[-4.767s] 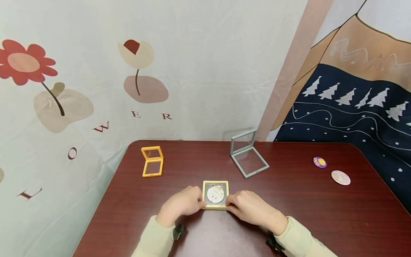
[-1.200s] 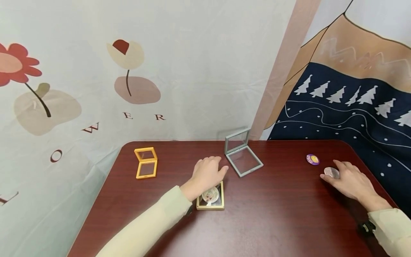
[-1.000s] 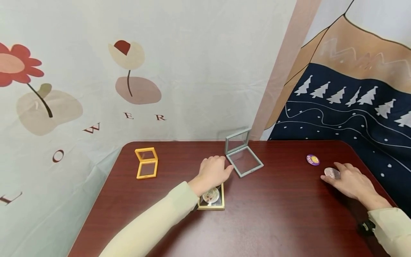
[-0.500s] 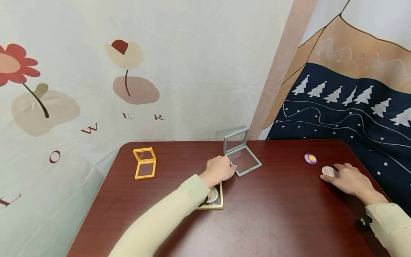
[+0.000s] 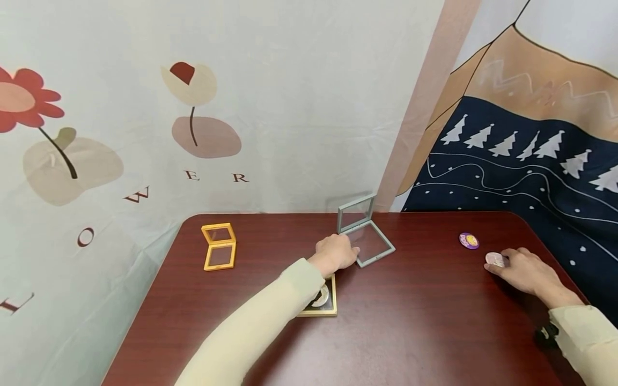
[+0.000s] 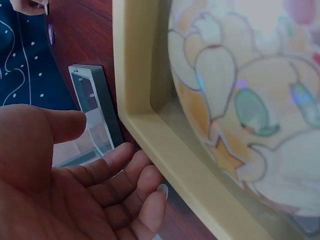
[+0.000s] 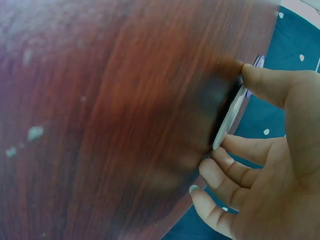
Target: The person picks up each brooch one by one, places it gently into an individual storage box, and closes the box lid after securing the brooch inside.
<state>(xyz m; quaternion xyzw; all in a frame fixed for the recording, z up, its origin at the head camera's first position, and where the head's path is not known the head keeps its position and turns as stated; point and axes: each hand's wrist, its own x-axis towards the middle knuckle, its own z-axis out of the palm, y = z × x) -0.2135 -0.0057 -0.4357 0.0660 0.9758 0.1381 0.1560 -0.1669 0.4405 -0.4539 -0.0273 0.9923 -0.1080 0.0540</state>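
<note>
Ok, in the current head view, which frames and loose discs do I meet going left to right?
Orange open frame → gold frame partly hidden by a sleeve → gray open frame → purple disc → pale pink disc.

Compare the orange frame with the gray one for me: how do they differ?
Size: the gray frame looks larger than the orange frame.
Pose: the gray frame sits turned diagonally, while the orange frame faces the camera nearly square-on.
Hands: in the head view the left hand covers part of the gray frame; the orange frame is unobstructed.
Both stand open, with clear panes.
</note>
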